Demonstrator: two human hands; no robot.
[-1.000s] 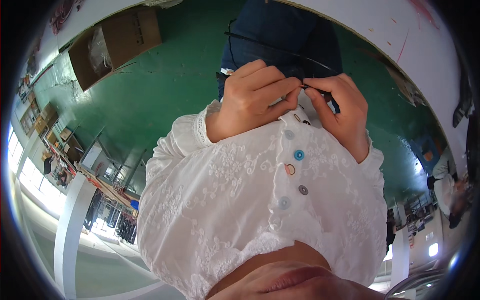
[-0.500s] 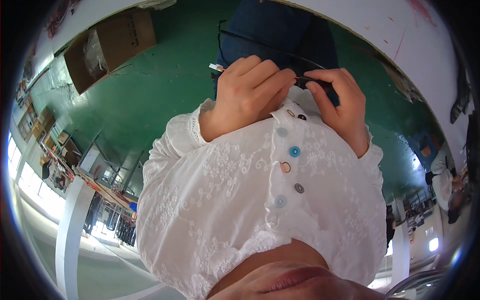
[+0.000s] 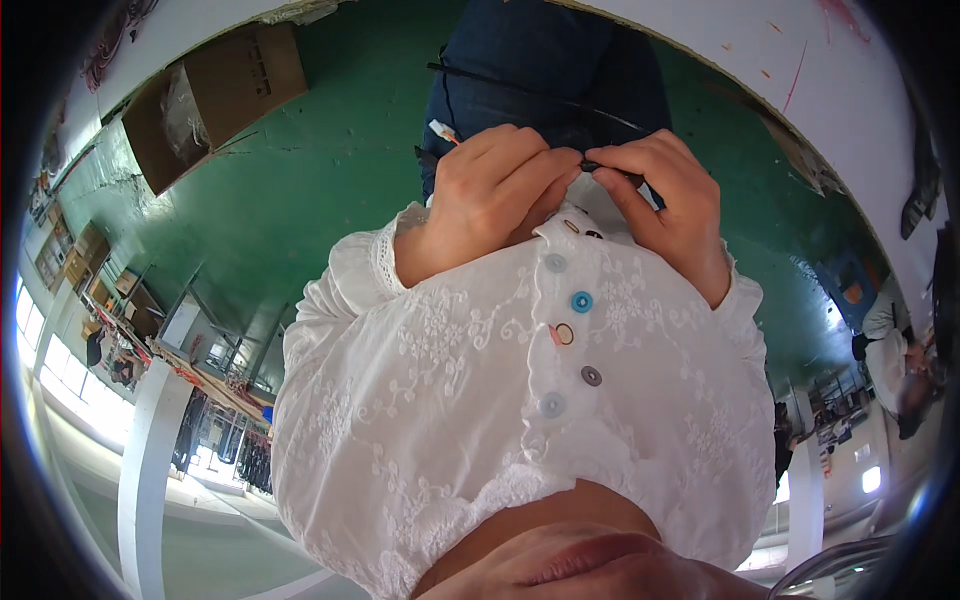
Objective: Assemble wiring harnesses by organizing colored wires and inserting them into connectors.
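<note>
In front of my chest both hands meet at the fingertips. My left hand (image 3: 490, 183) is closed round a thin wire, and a small white connector (image 3: 440, 130) with a bit of orange wire sticks out on its left side. Thumb and finger of my right hand (image 3: 668, 192) pinch a black cable end (image 3: 588, 165), which touches the left fingertips. A long thin black cable (image 3: 530, 95) runs over my dark trousers behind the hands. The palms hide the rest of the wire, and I cannot see how the pieces join.
A white tabletop edge (image 3: 730, 65) curves along the top and right. An open cardboard box (image 3: 250, 75) holding clear plastic stands at upper left on the green floor (image 3: 330, 150). Another person (image 3: 890, 365) is at the far right. Shelves and a white pillar (image 3: 150, 470) stand at left.
My right hand has shifted left, and its fingertips now touch the left ones, closing the gap where thin wire showed. The white connector has tilted and moved slightly right.
</note>
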